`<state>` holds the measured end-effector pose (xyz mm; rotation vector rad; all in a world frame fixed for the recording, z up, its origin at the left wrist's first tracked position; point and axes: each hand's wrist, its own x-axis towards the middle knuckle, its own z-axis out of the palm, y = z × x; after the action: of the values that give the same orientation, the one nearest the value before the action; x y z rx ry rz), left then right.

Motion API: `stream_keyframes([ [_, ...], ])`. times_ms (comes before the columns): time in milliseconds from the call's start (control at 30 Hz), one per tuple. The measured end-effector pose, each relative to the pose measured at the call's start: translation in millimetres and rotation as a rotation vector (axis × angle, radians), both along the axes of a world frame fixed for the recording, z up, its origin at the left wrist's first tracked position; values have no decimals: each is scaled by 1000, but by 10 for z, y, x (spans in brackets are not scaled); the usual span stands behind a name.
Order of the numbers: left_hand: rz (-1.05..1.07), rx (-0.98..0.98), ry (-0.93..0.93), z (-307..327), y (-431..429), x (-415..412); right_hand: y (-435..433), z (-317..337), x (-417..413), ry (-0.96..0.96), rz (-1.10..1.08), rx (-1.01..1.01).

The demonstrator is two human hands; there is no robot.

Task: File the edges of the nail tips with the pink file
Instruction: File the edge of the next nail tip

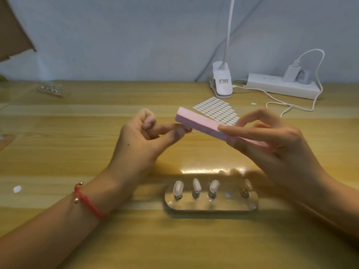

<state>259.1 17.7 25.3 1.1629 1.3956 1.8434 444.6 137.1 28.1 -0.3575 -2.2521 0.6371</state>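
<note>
Head view: left hand (143, 138) pinches nail tip (188, 130) against pink file (204, 123) held in right hand (281, 144); file pressure could flick tip from fingers (171, 133).

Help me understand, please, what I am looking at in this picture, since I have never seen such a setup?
There is no machine here: a person works with bare hands. The single picture comes from a camera worn on the person's head, looking down at a wooden table. The right hand holds the pink file by one end. The left hand pinches something small against the file's other end. It is blurred, but appears to be a nail tip. Nearer the person lies a clear stand with four more nail tips on pegs and one spot without a tip. Farther back are a sheet of white stickers, a clip lamp and a power strip with a charger plugged in.
</note>
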Motion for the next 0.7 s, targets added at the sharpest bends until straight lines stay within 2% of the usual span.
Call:
stream_keyframes([
  [167, -11, -58, 106, 9, -12, 74, -36, 4, -18, -2, 26, -40],
  [300, 20, 2, 28, 71, -22, 42, -41, 23, 1, 14, -11, -68],
  [433, -24, -80, 161, 23, -35, 174, -78, 6, -49, 15, 29, -28],
  [600, -85, -10, 22, 59, -67, 90, 194, 58, 65, 189, -133, -183],
  [700, -106, -65, -67, -19, -41, 33, 258, 60, 99, 167, -138, -65],
])
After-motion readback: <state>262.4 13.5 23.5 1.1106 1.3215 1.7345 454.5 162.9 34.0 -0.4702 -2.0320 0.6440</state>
